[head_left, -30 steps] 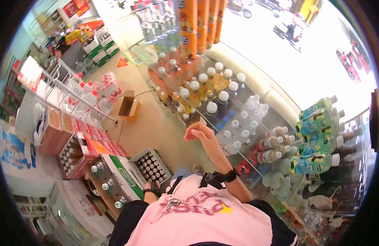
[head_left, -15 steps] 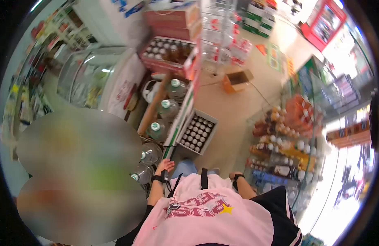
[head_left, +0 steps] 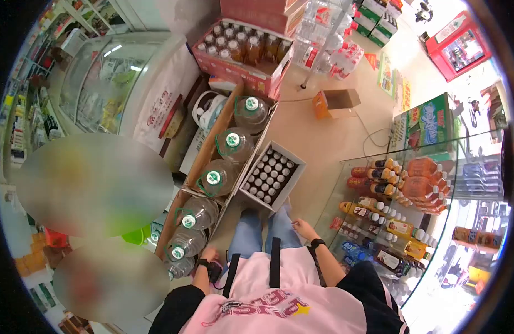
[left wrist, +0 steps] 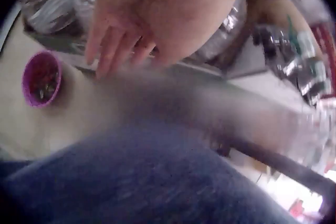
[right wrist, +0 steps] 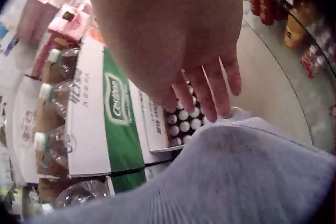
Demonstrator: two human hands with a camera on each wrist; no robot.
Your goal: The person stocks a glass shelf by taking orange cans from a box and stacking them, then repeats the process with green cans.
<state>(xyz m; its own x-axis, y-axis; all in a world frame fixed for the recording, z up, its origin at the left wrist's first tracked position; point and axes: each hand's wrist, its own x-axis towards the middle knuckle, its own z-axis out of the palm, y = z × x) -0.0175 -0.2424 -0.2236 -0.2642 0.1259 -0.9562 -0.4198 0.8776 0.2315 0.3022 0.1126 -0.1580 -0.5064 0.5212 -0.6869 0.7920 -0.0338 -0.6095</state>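
Note:
My left hand (head_left: pixel 210 255) hangs beside my left leg, close to large clear bottles (head_left: pixel 214 177) in open cartons. In the left wrist view the fingers of that hand (left wrist: pixel 163 22) hang loose and hold nothing. My right hand (head_left: pixel 304 228) is by my right thigh. The right wrist view shows this hand (right wrist: pixel 173 40) with its fingers extended and nothing held, the fingertips close to the trouser leg (right wrist: pixel 236 166). In front of my legs, an open box of white-capped bottles (head_left: pixel 271 175) stands on the floor.
At the right, a glass case (head_left: pixel 335 206) holds rows of drinks. A small open carton (head_left: pixel 324 104) lies on the floor ahead. At the left stand a glass-topped freezer (head_left: pixel 109 78) and two blurred areas. A purple bin (left wrist: pixel 42 78) appears in the left wrist view.
The head view has swung left from the glass case to the cartons. My right hand, raised near the case's bottles earlier, is down by my thigh. My left hand has drawn back.

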